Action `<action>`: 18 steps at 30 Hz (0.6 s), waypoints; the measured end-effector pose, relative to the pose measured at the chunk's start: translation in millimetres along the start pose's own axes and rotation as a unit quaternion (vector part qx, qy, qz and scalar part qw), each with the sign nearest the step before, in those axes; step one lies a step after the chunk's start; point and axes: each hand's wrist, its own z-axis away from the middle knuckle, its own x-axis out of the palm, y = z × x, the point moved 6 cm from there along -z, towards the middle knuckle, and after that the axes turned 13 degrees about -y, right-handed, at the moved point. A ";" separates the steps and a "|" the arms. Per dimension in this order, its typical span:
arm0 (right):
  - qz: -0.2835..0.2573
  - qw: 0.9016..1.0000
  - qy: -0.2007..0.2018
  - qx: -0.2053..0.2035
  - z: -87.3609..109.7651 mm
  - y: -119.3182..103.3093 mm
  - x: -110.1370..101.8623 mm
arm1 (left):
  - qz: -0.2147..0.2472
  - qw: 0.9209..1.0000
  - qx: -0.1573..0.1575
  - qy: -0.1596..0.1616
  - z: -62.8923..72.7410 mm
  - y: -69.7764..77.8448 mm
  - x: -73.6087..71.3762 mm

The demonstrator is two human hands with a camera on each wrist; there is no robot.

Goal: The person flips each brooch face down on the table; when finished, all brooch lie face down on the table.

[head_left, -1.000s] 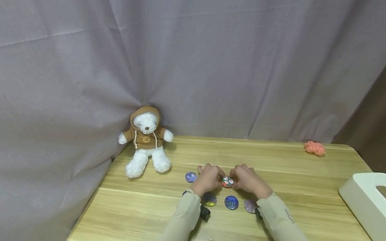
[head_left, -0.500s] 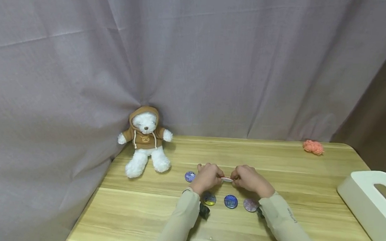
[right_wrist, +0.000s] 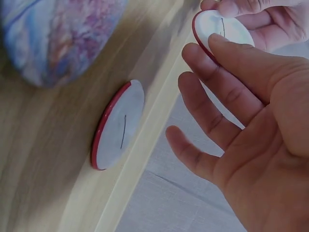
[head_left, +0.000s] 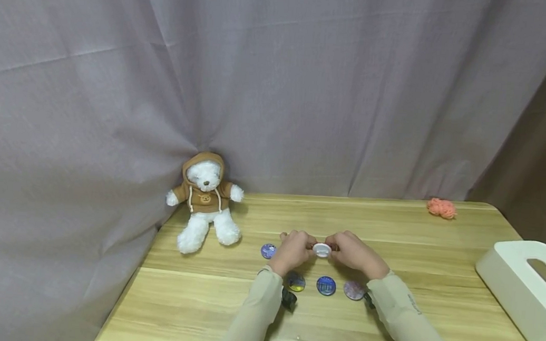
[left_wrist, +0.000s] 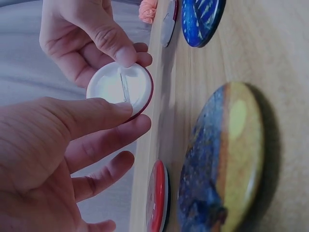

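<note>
Between both hands a round pin badge (head_left: 322,250) is held up over the table, its white back and pin turned toward me. My left hand (head_left: 292,252) pinches one edge with thumb and forefinger, the other fingers spread loosely below in the left wrist view. On the opposite edge my right hand (head_left: 356,254) pinches the badge (right_wrist: 224,29) too. Nearer me lie a yellow-and-blue badge (head_left: 297,282), a dark blue badge (head_left: 326,285) and a pinkish-purple badge (head_left: 354,290). A red-rimmed badge (right_wrist: 118,128) lies back side up near the right hand.
A purple badge (head_left: 268,251) lies left of the left hand. A white teddy bear in a brown hoodie (head_left: 205,200) sits at the back left. Coral yarn (head_left: 441,208) is at the back right; a cream box with a slot (head_left: 516,293) stands at the right edge.
The badge in both hands has been flipped: its colourful printed face showed first, then its edge, and now its white back. The hands have stayed in nearly the same place.
</note>
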 end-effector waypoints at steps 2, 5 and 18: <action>0.000 1.000 0.004 0.006 -0.2 0.0 -0.3 | 0.006 1.000 -0.003 0.005 -0.4 -0.3 0.0; -0.008 1.000 0.012 0.010 0.5 0.1 0.7 | 0.020 1.000 -0.014 0.006 0.5 -1.1 0.7; -0.004 0.999 0.033 0.002 1.9 2.5 4.2 | 0.024 0.999 -0.037 -0.003 2.4 -3.1 1.9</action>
